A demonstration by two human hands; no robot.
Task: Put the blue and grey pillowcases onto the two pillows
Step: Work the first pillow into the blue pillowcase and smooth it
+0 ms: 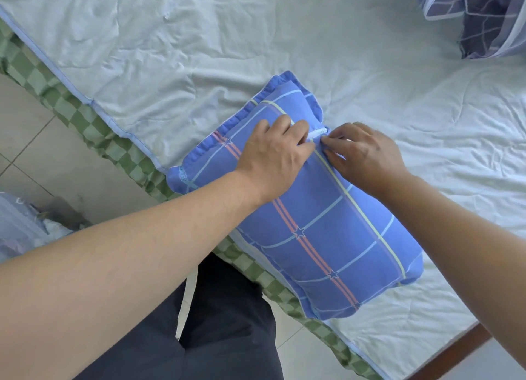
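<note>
A pillow in the blue plaid pillowcase (321, 231) lies on the bed near its front edge. My left hand (273, 154) rests on the case's upper half, fingers curled into the fabric beside a short white gap in the seam (314, 134). My right hand (361, 154) pinches the fabric on the other side of that gap. Both hands meet at the seam. A second pillow in a grey patterned case (484, 18) lies at the far right corner, partly out of view.
A wrinkled pale green sheet (199, 52) covers the bed, over a green checked mattress edge (94, 129). Tiled floor (34, 152) lies to the left. A brown bed frame rail (461, 351) shows at lower right. Bundled fabric (20, 226) sits at the left edge.
</note>
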